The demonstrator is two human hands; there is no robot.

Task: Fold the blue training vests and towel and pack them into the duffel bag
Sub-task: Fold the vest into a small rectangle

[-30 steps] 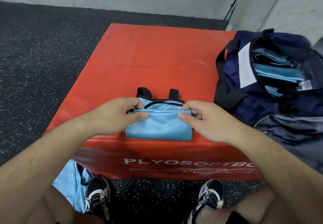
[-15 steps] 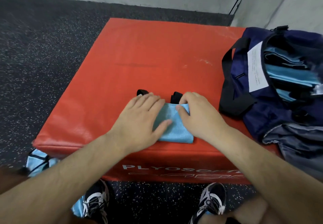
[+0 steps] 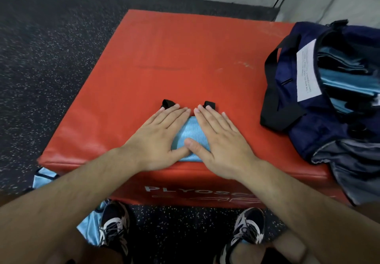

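A folded light-blue training vest [image 3: 190, 135] lies near the front edge of the red plyo box [image 3: 185, 62]; its two black straps poke out past my fingertips. My left hand [image 3: 158, 138] and my right hand [image 3: 218, 138] both lie flat on it, fingers straight, pressing it down, and they cover most of it. The navy duffel bag [image 3: 292, 91] stands open at the right on the box, with several folded blue vests [image 3: 345, 78] inside.
More light-blue fabric [image 3: 44, 178] lies on the speckled black floor at the lower left, by my left shoe [image 3: 114, 227]. A grey cloth [image 3: 353, 160] hangs at the bag's near side. A white label [image 3: 307, 70] sits on the bag's flap.
From pinching the vest's folded edge, both hands went flat. The left flattened first, then the right, and the fold now lies pressed under both palms.
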